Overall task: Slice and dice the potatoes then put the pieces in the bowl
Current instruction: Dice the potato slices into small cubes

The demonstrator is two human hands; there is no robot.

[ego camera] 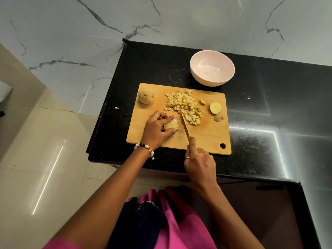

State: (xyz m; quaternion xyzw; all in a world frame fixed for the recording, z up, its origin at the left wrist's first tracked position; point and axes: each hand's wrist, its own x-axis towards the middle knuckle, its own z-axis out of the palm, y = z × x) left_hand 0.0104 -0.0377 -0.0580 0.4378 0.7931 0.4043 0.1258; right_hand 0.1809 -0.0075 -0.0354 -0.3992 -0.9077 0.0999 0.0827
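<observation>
On the wooden cutting board (206,137), my left hand (158,131) grips a sliced chunk of potato (171,125). Just right of that chunk is the blade of a knife (185,127), whose handle my right hand (200,163) grips, forefinger along the top. A pile of diced potato (185,105) lies in the board's middle. A whole potato (146,95) sits at the board's far left corner. Two potato end pieces (216,108) (218,117) lie at the right edge. The pink bowl (212,68) stands empty behind the board.
The board lies on a black granite counter (269,108) whose left edge drops to a tiled floor. One stray potato bit (117,108) lies on the counter left of the board. A marble-patterned wall rises behind the counter.
</observation>
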